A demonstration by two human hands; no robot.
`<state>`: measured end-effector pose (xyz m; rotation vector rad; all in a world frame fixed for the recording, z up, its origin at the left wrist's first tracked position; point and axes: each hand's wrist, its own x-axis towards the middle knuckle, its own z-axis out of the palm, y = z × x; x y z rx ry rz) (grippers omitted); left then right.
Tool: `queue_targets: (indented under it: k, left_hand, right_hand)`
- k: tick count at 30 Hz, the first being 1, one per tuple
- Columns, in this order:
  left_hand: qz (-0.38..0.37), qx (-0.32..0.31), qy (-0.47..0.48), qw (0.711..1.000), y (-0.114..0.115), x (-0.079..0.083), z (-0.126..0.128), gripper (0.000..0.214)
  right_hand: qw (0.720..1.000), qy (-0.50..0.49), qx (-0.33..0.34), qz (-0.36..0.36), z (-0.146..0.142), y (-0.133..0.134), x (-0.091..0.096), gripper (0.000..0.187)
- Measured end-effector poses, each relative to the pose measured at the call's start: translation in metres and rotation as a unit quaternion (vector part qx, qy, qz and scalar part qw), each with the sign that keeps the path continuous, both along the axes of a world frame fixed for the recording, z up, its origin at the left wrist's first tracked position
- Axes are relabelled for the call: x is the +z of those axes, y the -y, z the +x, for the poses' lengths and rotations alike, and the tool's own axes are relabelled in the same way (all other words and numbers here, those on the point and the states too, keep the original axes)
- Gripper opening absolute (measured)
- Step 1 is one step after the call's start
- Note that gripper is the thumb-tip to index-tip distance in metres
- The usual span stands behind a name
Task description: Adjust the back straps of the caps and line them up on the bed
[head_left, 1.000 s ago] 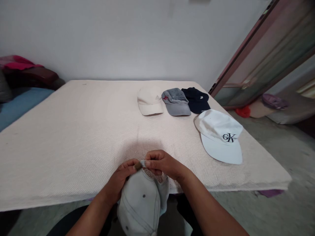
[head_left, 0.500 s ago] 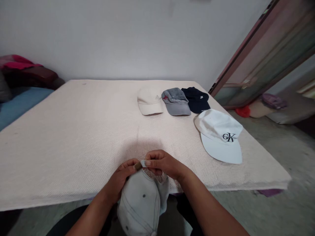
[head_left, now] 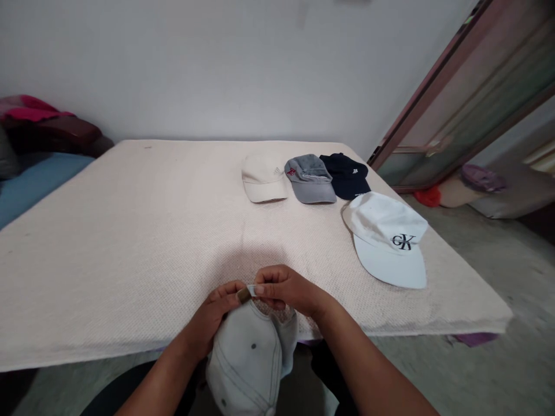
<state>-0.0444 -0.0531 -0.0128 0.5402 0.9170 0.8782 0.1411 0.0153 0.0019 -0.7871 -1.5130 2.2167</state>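
Note:
A pale grey cap (head_left: 249, 358) hangs in front of me at the near edge of the mattress (head_left: 130, 231), crown toward me. My left hand (head_left: 212, 318) grips its rear edge with the fingers closed. My right hand (head_left: 288, 292) pinches the small strap end (head_left: 250, 289) at the back of the cap, thumb and fingers pressed together. Both hands meet at the strap, just above the mattress edge.
On the mattress to the right lie a cream cap (head_left: 262, 178), a grey cap (head_left: 310, 179), a navy cap (head_left: 346, 175) and a white cap with dark letters (head_left: 388, 238). Bedding (head_left: 39, 124) is piled at the far left. A framed panel (head_left: 468, 92) leans at the right.

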Motion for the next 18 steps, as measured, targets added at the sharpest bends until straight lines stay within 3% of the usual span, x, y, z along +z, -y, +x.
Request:
queue_targets:
  k: [6,14,18]
  left_hand:
    - [-0.001,0.002,-0.024,1.000,-0.0007,0.0010,0.0011,0.017]
    - [-0.004,0.002,-0.022,1.000,-0.0004,0.0027,0.0019,0.016]
    - [-0.011,0.000,-0.032,0.999,-0.0007,0.0039,0.0031,0.016]
  right_hand:
    - [0.999,0.018,-0.024,0.031,-0.0023,0.0006,0.0004,0.028]
    - [0.998,0.043,0.007,0.055,0.0020,-0.0010,0.0050,0.027]
    - [0.996,0.056,-0.009,0.063,0.0005,-0.0003,0.0041,0.025]
